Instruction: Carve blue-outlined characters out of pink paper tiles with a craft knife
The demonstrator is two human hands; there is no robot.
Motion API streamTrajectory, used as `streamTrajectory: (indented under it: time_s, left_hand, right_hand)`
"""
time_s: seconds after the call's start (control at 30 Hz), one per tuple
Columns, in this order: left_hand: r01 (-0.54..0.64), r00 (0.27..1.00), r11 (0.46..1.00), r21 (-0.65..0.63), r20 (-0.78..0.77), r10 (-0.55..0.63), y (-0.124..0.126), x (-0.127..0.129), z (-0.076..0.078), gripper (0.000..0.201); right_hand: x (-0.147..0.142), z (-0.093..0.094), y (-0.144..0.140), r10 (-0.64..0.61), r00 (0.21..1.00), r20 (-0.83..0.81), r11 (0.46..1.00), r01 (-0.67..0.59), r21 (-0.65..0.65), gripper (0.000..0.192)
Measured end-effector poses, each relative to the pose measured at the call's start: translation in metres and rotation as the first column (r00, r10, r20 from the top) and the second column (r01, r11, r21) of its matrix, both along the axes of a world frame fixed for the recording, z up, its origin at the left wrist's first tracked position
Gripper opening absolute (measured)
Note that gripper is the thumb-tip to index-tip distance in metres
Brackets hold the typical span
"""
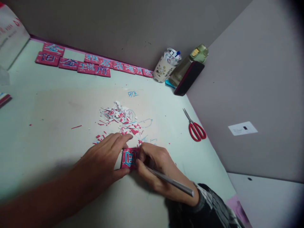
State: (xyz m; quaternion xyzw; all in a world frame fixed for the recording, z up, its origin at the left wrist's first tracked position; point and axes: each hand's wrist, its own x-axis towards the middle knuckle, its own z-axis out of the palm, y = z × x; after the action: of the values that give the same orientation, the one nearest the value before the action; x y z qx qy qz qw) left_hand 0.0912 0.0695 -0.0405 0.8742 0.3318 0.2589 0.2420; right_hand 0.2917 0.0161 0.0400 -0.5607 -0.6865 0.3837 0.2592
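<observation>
Near the middle of the desk lies a small square red tile [129,157] with a blue-outlined character on its face. My left hand [104,155] grips it from the left, thumb at its near edge and fingers at its far edge. In my right hand [159,167] is a slim silver pen-shaped tool [173,182], held like a pen over the tile's right side. My fingers hide the tool's tip. Just beyond my hands lies a heap of red and white shavings [118,114].
Red character tiles [68,63] line the desk's back edge. A paper-wrapped jar of pens [165,68], a green bottle [200,50] and a dark phone [190,77] stand at the back right. Red-handled scissors [196,129] lie right. A white bag [11,38] is far left.
</observation>
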Motion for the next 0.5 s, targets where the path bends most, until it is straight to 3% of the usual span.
streamTrajectory:
  time_s: [0.5]
  left_hand:
    - [0.009,1.000,1.000,0.025,-0.012,-0.009,0.0021,-0.0001,0.0013,0.065]
  right_hand:
    - [0.0006,-0.0025,-0.0012,-0.027,0.996,-0.085,0.999,0.024,-0.044,0.019]
